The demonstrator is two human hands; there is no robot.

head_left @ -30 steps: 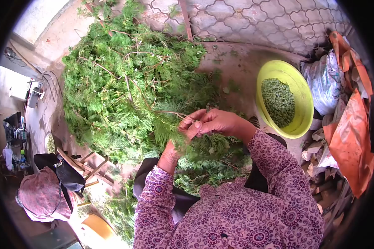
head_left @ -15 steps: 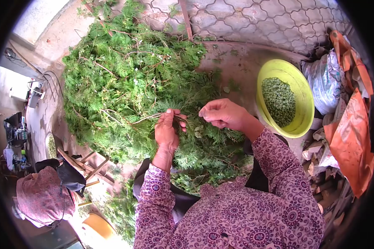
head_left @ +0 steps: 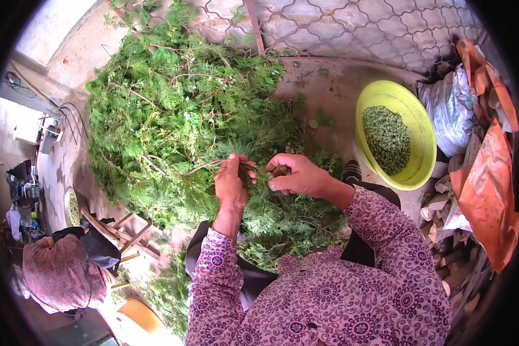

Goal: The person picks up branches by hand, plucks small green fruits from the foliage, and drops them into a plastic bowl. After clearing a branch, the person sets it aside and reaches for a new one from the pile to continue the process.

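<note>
My left hand (head_left: pixel 231 184) is closed round a thin brown conifer branch (head_left: pixel 203 166), whose bare stem sticks out to the left over the heap. Just right of it, my right hand (head_left: pixel 301 176) has its thumb and forefinger bent together at a small green cone (head_left: pixel 269 176) on the branch's leafy end. The fingers partly hide the cone. Beneath both hands spreads a large heap of green conifer branches (head_left: pixel 155 124). To the right, a yellow-green basin (head_left: pixel 425 151) holds many small green cones (head_left: pixel 386 140).
Behind the basin lie a white woven sack (head_left: pixel 448 115) and orange sheeting (head_left: pixel 483 196). Wire mesh (head_left: pixel 352 29) borders the far side. At left, another person (head_left: pixel 63 271) sits near a wooden stool (head_left: pixel 134 233) and an orange tub (head_left: pixel 138 316).
My right hand has moved left and slightly down, from apart to the branch end beside my left hand. My left hand keeps its hold on the branch.
</note>
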